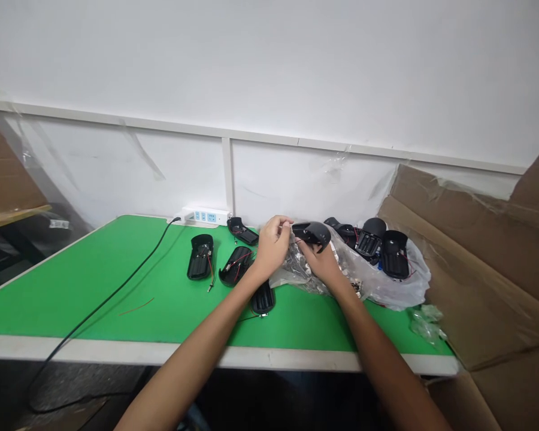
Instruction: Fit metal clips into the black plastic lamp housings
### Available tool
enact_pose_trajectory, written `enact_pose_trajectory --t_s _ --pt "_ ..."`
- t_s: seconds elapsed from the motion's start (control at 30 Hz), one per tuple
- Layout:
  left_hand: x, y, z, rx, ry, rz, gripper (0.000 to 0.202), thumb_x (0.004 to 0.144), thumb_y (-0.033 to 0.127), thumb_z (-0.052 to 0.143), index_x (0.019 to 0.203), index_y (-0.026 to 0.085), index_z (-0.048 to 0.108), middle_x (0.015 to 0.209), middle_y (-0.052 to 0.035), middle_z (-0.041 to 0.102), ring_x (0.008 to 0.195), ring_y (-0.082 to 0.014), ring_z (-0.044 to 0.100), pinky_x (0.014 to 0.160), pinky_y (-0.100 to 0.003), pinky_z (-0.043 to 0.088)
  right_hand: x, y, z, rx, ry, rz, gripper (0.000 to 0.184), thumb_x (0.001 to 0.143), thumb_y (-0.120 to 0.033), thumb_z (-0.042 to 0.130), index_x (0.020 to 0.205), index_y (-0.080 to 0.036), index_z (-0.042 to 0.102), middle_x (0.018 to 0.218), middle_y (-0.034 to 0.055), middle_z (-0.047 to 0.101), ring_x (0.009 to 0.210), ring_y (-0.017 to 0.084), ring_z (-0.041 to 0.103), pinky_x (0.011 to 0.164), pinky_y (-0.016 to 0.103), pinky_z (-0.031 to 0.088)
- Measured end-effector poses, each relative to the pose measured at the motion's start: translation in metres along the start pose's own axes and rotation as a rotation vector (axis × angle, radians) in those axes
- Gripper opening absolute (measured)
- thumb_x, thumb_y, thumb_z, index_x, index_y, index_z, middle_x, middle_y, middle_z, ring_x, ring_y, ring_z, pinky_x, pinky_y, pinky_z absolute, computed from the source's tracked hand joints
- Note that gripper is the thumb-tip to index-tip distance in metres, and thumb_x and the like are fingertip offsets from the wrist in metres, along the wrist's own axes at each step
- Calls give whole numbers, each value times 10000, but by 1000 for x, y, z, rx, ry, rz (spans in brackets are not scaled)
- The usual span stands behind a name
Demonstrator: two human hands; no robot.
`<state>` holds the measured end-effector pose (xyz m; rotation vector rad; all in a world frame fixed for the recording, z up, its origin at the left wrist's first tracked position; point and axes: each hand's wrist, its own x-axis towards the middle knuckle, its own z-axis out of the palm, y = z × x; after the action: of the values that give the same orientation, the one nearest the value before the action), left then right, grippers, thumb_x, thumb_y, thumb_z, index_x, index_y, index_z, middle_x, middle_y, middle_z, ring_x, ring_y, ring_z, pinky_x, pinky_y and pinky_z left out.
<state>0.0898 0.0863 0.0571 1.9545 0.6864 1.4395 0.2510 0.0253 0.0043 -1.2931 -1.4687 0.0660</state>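
Observation:
Above the bag in the middle of the table, a black plastic housing [318, 230] with a curved hood is held up and tilted. My right hand [320, 263] grips it from below. My left hand [273, 244] is closed in a pinch at the housing's left end; what sits between its fingertips is too small to make out. Beneath both hands lies a clear plastic bag [291, 274] of small metal parts. Similar black housings with red and black wires lie to the left, such as one housing [200, 257] standing apart and another [236, 265] beside my left forearm.
More black housings [394, 254] rest on a whitish plastic bag [413, 284] at the right. A power strip [206, 216] with a black cable [117, 291] sits by the wall. Cardboard [471, 287] borders the table's right side. A loose wire [137, 307] lies on the green top.

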Motion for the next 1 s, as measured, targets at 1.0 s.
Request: enact_pose_trajectory --t_s 1.0 --pt "3 -15 -2 316 -24 -55 404 1093 370 261 986 214 617 1006 -113 701 1016 -269 657 921 -387 483 10 3 -2 -395 331 65 464 1006 -552 507 1049 -144 724 1046 195 735 1039 360 666 945 490 522"
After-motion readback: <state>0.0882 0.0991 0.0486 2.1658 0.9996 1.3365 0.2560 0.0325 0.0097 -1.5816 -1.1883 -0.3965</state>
